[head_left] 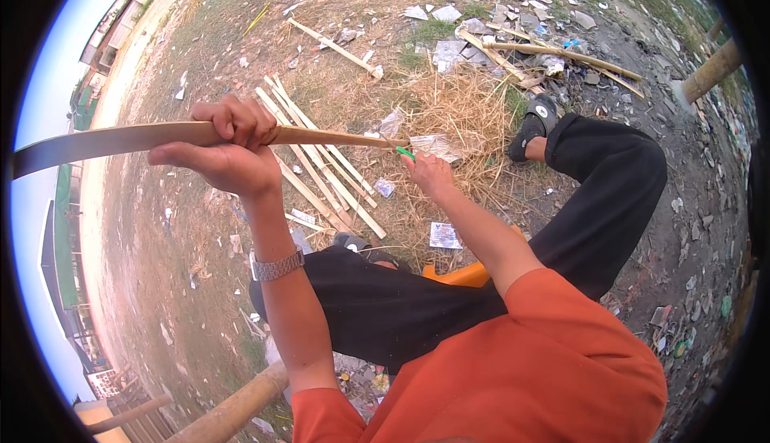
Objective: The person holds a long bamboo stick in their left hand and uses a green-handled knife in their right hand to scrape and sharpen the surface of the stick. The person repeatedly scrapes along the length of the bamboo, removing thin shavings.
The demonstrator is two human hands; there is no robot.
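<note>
My left hand (pixel 228 148) is closed around a long, flat bamboo strip (pixel 120 140) that runs from the far left edge to a thin tip near the middle. My right hand (pixel 429 174) is at that tip, gripping a small tool with a green handle (pixel 406 153); its blade is hidden. A metal watch (pixel 277 266) sits on my left wrist. I wear an orange shirt and black trousers, seated on something orange (pixel 461 274).
Several split bamboo slats (pixel 321 166) lie on the ground below the hands. A heap of dry shavings (pixel 465 114) is beside them. Thicker bamboo poles (pixel 561 54) and scattered litter lie farther off. Another pole (pixel 233 411) is at lower left.
</note>
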